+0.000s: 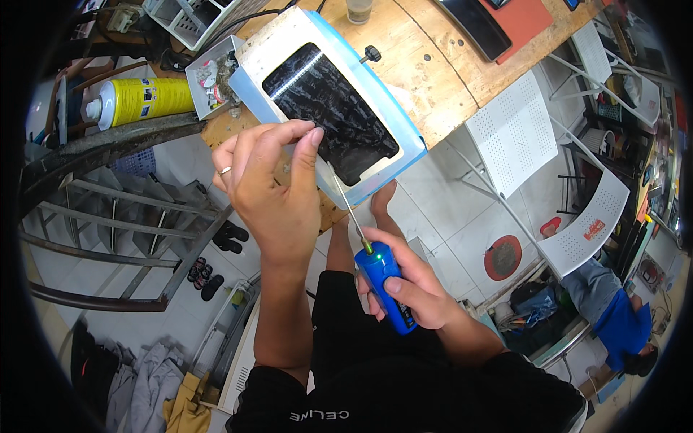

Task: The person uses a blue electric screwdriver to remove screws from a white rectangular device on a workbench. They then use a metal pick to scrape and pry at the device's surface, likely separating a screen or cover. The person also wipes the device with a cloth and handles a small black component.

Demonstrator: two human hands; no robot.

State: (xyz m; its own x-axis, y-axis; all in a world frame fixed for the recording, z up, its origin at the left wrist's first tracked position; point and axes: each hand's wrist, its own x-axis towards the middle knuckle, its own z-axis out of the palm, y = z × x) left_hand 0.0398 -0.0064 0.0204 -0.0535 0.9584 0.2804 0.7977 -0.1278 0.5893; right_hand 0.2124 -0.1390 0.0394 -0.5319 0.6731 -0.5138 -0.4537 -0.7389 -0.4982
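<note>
A dark glass phone screen (332, 108), streaked with smeary marks, lies on a white and blue heating plate (408, 130) at the table's edge. My right hand (426, 292) wraps round a blue handheld power tool (382, 278) with a small green light. Its long thin metal shaft points up and left, toward the screen's near side. Over the screen's lower left edge is my left hand (278, 173), closed in a pinch, thumb and forefinger together. Whatever may be between those fingertips is too small to make out. A ring sits on one left finger.
A black knob (371, 54) sticks out of the plate's right side. On the left stand a scrap-filled box (209, 86) and a yellow spray can (148, 101). A plastic cup (359, 10) and a phone (476, 29) are farther back. Metal chairs (516, 133) stand right; a person (613, 317) is beyond.
</note>
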